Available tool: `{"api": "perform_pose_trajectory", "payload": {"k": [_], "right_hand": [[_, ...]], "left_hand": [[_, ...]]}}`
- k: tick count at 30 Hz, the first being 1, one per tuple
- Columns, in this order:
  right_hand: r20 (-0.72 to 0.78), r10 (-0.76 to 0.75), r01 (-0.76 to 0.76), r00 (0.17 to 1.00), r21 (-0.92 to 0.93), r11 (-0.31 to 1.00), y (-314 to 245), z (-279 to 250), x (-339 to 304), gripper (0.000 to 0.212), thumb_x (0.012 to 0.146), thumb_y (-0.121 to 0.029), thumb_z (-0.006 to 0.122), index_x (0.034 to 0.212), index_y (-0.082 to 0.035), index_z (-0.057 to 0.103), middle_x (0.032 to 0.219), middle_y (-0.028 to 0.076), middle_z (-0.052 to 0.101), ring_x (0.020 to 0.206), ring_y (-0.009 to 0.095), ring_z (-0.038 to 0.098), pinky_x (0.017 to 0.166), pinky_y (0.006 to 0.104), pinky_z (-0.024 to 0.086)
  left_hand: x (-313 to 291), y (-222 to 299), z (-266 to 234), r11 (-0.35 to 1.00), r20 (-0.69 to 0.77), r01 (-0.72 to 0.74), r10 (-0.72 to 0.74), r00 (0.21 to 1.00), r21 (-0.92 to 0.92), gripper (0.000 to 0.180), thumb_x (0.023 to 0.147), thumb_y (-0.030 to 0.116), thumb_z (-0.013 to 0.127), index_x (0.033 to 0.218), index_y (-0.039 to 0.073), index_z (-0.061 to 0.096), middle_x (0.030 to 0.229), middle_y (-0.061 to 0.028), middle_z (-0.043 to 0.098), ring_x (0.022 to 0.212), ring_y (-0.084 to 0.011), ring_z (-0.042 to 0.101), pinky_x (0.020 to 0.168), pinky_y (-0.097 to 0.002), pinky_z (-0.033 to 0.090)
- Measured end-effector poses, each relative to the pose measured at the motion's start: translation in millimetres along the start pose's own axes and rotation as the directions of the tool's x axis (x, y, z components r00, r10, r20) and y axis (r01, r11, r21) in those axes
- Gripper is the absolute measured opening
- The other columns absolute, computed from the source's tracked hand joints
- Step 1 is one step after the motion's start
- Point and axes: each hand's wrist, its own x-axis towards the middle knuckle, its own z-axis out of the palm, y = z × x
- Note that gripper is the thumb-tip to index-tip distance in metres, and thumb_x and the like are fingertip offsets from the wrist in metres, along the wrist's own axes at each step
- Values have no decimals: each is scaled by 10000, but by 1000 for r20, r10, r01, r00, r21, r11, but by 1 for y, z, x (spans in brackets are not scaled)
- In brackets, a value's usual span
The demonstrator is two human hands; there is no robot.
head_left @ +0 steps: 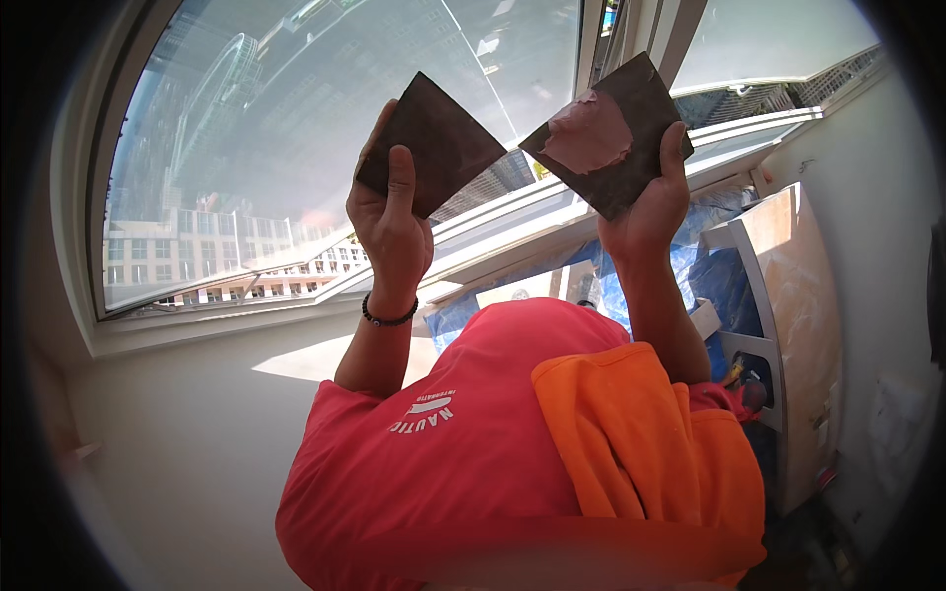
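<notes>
Carrying a ragged patch of smooth pink paste (pixel 589 133), a dark, flat, roughly square plate (pixel 645 103) lies up and left of the right hand (pixel 645 212). Right fingers grasp it at its lower-right edge, thumb on the face. Second dark square plate (pixel 430 143), no paste seen, lies up and right of the left hand (pixel 392 231); left fingers grip it likewise, thumb in front. Each hand is nearest its own plate. Both tilt diamond-like, facing corners pointing at each other, nearly touching; no clear long axis. Beyond: black beaded bracelet (pixel 391 321) on left wrist, large white-framed window (pixel 325 118) behind, orange cloth (pixel 611 424) over red shirt (pixel 443 473).
</notes>
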Motion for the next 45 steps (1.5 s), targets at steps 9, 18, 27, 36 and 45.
{"api": "perform_pose_trajectory", "payload": {"k": [9,18,27,36,45], "right_hand": [[-27,-68,61,997,-212,975,12,25,-17,518,1092,-482,431,1296,-19,541,1164,100,626,1106,191,625,905,336,553],[315,36,226,948,-751,620,26,19,-41,554,1120,-467,340,1176,16,605,868,51,568,821,142,526,781,313,451],[228,270,-6,935,-753,658,10,22,-64,568,1092,-490,433,1260,29,594,992,93,666,970,158,624,853,327,510],[218,370,-405,903,147,902,13,8,-33,529,1070,-460,483,1331,-5,554,1227,164,671,1128,266,685,963,414,579],[82,288,-295,954,95,951,7,13,-24,485,1079,-397,494,1338,11,539,1216,152,671,1104,266,688,971,399,570]], "left_hand": [[-16,9,19,839,20,489,-499,866,-239,198,975,109,668,1099,-46,676,1017,-129,739,860,-180,744,772,-296,616],[-10,-11,16,959,28,276,-275,961,-56,335,865,-20,700,1199,-30,670,1020,-147,716,915,-226,721,793,-312,581],[17,8,2,372,281,-513,524,804,774,511,876,-20,673,1374,-34,559,1190,-208,680,1055,-320,679,950,-398,520],[-26,16,18,656,674,-754,574,465,-39,418,903,91,702,1314,153,660,1408,-175,585,1337,-411,543,1130,-527,475],[-2,1,-23,539,742,-752,309,595,379,439,921,-24,634,1303,184,693,1372,-64,641,1360,-298,544,1154,-472,476]]}}
